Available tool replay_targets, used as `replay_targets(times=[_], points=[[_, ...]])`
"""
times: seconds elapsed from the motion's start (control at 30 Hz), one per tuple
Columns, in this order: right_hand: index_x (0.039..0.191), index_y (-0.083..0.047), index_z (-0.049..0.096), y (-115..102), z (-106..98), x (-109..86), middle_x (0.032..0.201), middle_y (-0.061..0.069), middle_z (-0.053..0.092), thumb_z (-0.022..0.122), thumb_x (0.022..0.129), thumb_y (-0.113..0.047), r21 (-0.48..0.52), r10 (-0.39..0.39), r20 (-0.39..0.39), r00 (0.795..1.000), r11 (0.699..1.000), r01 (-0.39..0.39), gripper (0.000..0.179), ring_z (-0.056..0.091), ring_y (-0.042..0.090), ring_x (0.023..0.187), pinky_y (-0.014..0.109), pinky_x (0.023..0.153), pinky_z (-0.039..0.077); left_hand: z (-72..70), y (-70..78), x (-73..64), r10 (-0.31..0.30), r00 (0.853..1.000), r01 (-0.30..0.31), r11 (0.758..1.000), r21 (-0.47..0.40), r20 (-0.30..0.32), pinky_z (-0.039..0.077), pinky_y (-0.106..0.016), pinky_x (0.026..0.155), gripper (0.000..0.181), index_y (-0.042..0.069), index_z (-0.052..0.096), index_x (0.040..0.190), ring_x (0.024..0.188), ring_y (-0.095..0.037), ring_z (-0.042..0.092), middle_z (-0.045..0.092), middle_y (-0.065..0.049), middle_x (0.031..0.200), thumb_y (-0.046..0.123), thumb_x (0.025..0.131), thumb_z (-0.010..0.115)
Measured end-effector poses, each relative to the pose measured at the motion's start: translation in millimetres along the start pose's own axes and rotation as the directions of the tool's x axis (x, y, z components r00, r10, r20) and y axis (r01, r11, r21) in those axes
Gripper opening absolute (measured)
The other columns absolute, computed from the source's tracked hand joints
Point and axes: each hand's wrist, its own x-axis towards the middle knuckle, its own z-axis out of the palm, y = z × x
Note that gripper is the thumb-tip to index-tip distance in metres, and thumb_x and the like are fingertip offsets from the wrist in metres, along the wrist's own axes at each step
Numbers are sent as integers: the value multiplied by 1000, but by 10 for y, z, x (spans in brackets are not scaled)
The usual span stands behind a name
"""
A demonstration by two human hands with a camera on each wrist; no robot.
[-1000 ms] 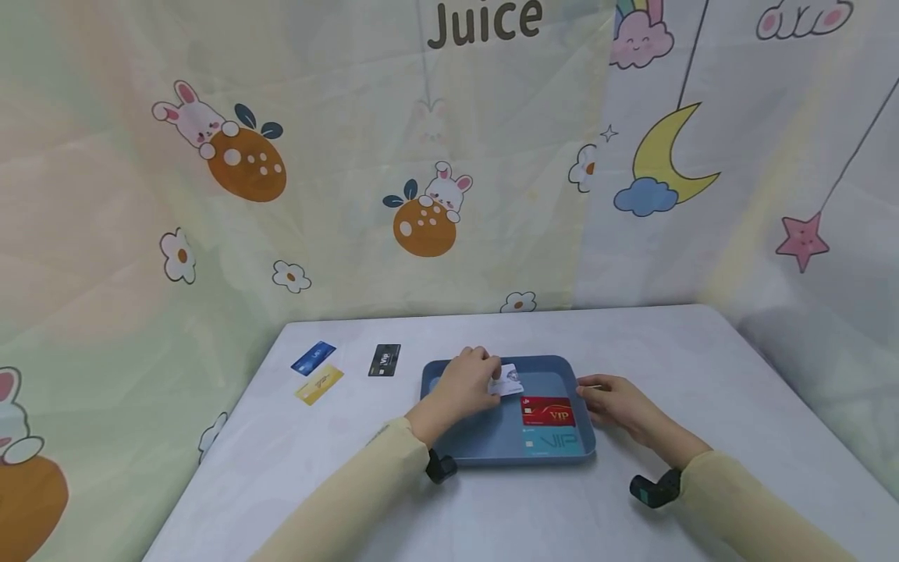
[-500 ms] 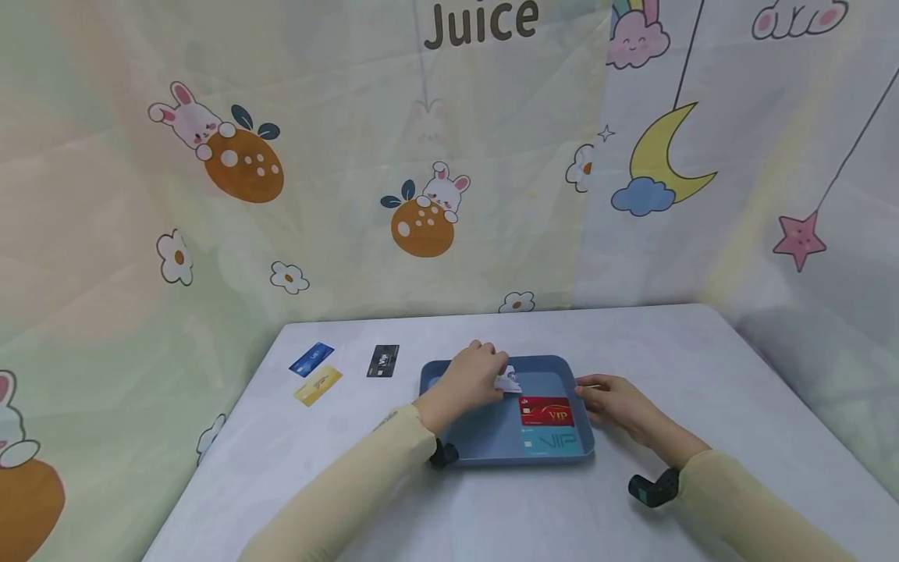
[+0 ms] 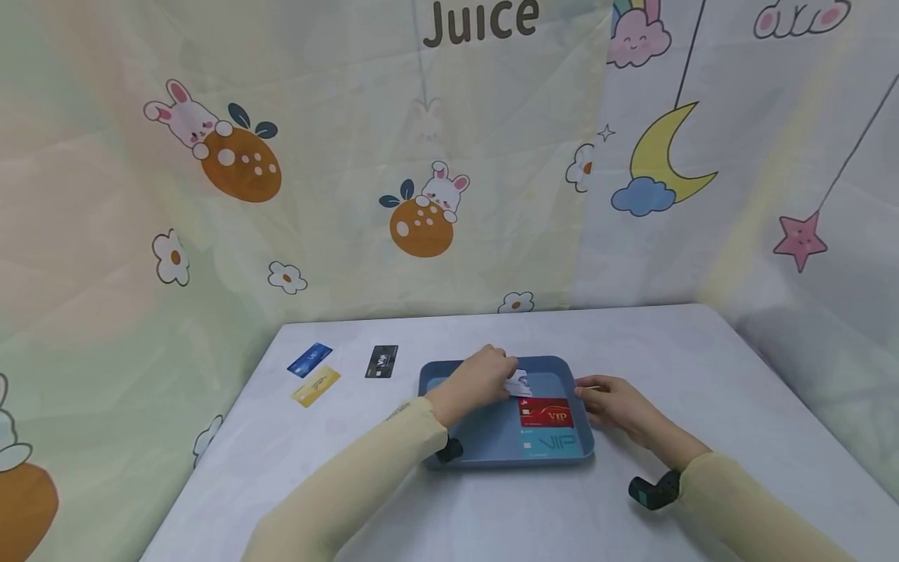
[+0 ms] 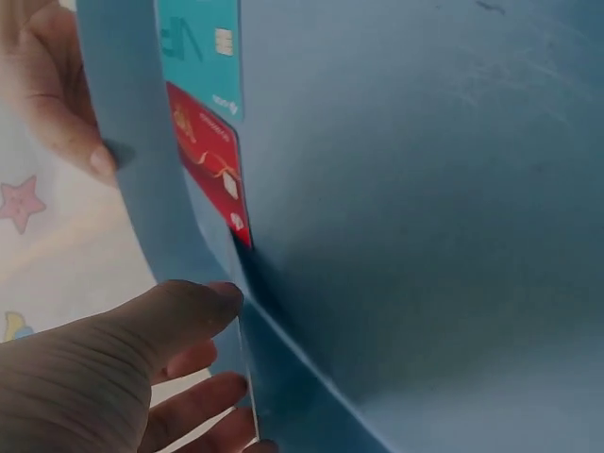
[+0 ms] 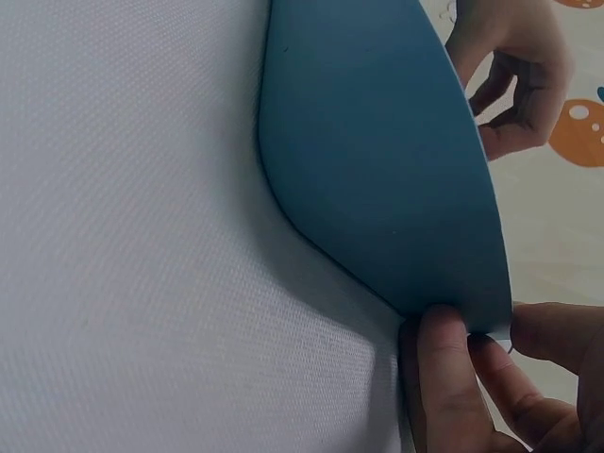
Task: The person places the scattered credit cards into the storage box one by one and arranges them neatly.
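Note:
My left hand [image 3: 479,382] reaches over the blue tray [image 3: 485,437] and pinches a white card [image 3: 520,383] near the tray's back part. From the left wrist this card is nearly edge-on, between the thumb [image 4: 203,307] and the fingers. Inside the tray, a red VIP card [image 3: 545,413] lies just in front of the white one, with a light-blue VIP card [image 3: 551,443] along its front edge. My right hand [image 3: 625,406] touches the outside of the tray's right wall. In the right wrist view its thumb [image 5: 445,363] and fingers meet at the tray's edge.
Left of the tray, a black card [image 3: 381,361], a blue card [image 3: 310,360] and a yellow card [image 3: 316,386] lie on the white table [image 3: 534,515]. A printed cloth [image 3: 337,195] hangs behind the table.
My left hand has moved right and slightly forward toward the red card, carrying the white card along. The right hand stays at the tray's right side.

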Motion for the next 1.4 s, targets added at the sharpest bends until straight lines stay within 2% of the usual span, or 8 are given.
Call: replay_targets(times=[0.27, 0.67, 0.8, 1.13, 1.4], points=[[148, 7, 45, 15, -11, 4, 144, 33, 51, 59, 106, -27, 4, 8, -4, 1000, 1000, -8, 56, 63, 36, 120, 36, 92, 60, 39, 111, 102, 19, 999, -21, 999, 27, 45, 54, -26, 83, 30, 17, 74, 114, 96, -16, 59, 71, -1, 109, 29, 89, 84], [148, 7, 45, -13, -6, -4, 145, 33, 50, 58, 106, -27, 1, 3, 6, 1000, 1000, -3, 56, 63, 37, 123, 36, 92, 60, 38, 195, 193, 10, 996, -15, 999, 51, 86, 55, -24, 88, 34, 19, 72, 121, 103, -15, 57, 68, -2, 118, 31, 91, 81], [147, 7, 46, -8, -3, -1, 145, 33, 51, 58, 106, -27, -4, -2, 3, 1000, 1000, 2, 55, 63, 36, 122, 36, 92, 60, 56, 228, 222, 9, 995, -16, 998, 62, 102, 55, -25, 92, 40, 20, 69, 129, 108, -15, 58, 67, -2, 124, 32, 92, 80], [147, 7, 46, 3, 13, 2, 146, 34, 50, 58, 106, -27, -12, 3, -1, 1000, 1000, -3, 55, 61, 40, 126, 38, 95, 59, 160, 290, 269, 19, 995, -27, 996, 86, 93, 56, -26, 95, 45, 22, 67, 136, 110, -15, 59, 66, -2, 129, 34, 94, 78], [147, 8, 46, 2, 4, -13, 144, 33, 52, 58, 106, -26, -9, -9, -5, 1000, 1000, 9, 54, 63, 38, 123, 37, 94, 59, 190, 349, 296, 21, 996, -33, 989, 146, 82, 57, -25, 92, 45, 26, 68, 136, 107, -14, 60, 68, 1, 130, 38, 94, 76]])
